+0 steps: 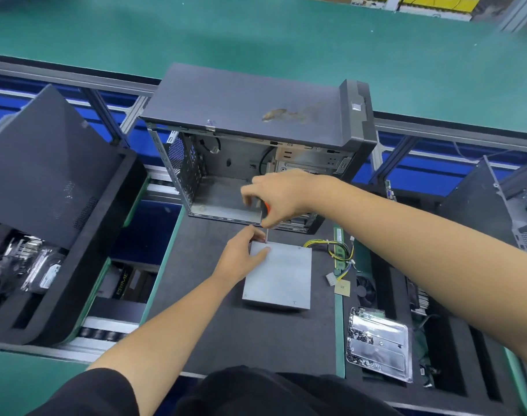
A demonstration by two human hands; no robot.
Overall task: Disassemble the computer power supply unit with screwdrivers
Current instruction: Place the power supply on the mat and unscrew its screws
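A grey metal power supply unit [281,274] lies flat on the dark foam mat, its yellow and black cable bundle [334,247] trailing to the right. My right hand [281,195] grips a screwdriver [266,219] with an orange and black handle, held upright with the shaft tip at the unit's far left corner. My left hand [241,255] rests on the unit's left edge, fingers lying on the top plate beside the shaft.
An empty open computer case [244,115] stands just behind the unit. A RAM stick [339,247], a small chip [342,288] and a fan [366,291] lie to the right, with a silver-bagged part [378,345] nearer. Black foam trays with components flank both sides.
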